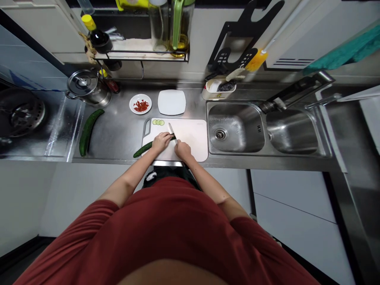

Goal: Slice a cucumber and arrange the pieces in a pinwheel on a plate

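On the white cutting board [192,136] lies a dark green cucumber [143,149], its uncut end reaching past the board's left edge. My left hand [162,142] is closed over the cucumber near its right end. In my right hand [183,150] is the handle of a knife [171,128], the fingers wrapped round it. The blade points away from me and lies at the cucumber's cut end, right beside my left fingertips. Several pale cucumber slices [158,122] lie in an overlapping row at the board's upper left.
Behind the board stand a plate of chopped red pieces [141,105] and a square white plate [171,102]. Another cucumber [90,130] lies at the left, near a lidded steel pot [86,88]. A double sink [237,148] adjoins the board's right side. Above hangs a bottle rack [142,59].
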The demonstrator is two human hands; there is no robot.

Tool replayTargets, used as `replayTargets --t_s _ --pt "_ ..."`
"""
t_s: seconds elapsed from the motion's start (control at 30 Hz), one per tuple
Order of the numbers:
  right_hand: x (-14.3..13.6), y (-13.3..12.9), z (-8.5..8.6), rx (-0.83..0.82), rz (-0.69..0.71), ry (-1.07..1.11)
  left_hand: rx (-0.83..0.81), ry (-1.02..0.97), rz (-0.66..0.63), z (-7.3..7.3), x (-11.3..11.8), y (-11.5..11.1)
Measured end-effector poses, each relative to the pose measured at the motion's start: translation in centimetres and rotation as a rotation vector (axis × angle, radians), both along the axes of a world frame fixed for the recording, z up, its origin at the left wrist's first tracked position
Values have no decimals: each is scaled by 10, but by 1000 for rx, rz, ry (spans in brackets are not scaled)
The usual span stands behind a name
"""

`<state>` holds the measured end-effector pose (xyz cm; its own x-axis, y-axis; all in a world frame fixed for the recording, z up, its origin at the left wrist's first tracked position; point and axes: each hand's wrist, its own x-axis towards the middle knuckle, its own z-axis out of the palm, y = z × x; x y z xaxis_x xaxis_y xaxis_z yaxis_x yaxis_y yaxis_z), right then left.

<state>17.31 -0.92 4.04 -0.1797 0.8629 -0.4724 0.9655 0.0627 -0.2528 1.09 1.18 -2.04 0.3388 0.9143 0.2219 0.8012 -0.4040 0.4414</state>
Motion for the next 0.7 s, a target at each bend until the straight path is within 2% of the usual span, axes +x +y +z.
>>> replayTargets --t_s 0.37,0.7 --pt "19 -37 2 -50 21 -40 -12 21 5 0 0 0" --pt "11 -19 -1 -35 26 -20 -13 11 2 3 1 0"
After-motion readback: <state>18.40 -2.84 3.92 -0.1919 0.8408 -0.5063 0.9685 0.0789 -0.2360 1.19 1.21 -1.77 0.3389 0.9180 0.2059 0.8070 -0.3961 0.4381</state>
